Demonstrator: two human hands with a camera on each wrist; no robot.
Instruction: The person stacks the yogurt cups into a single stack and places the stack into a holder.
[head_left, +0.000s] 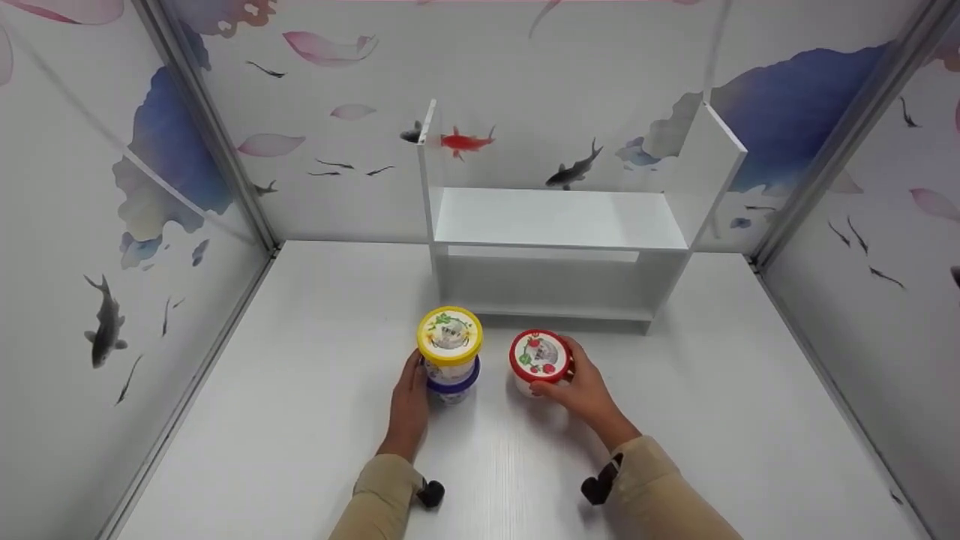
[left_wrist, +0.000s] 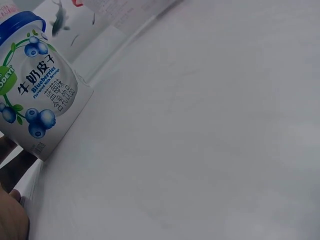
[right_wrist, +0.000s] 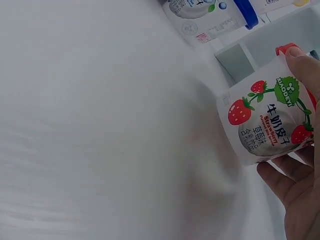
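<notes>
Tan sleeves are framing the near edge as my left hand [head_left: 411,401] is cupping the left side of a two-tub stack: a yellow-lidded white plastic tub [head_left: 449,342] sitting on a blue-lidded blueberry tub [left_wrist: 37,95]. My right hand [head_left: 581,390] is curling its fingers around a red-lidded strawberry tub [head_left: 539,358], just right of the stack on the white worktop [head_left: 300,390]. Farther back, a white open shelf unit [head_left: 559,225] is standing against the fish-patterned wall [head_left: 352,135].
</notes>
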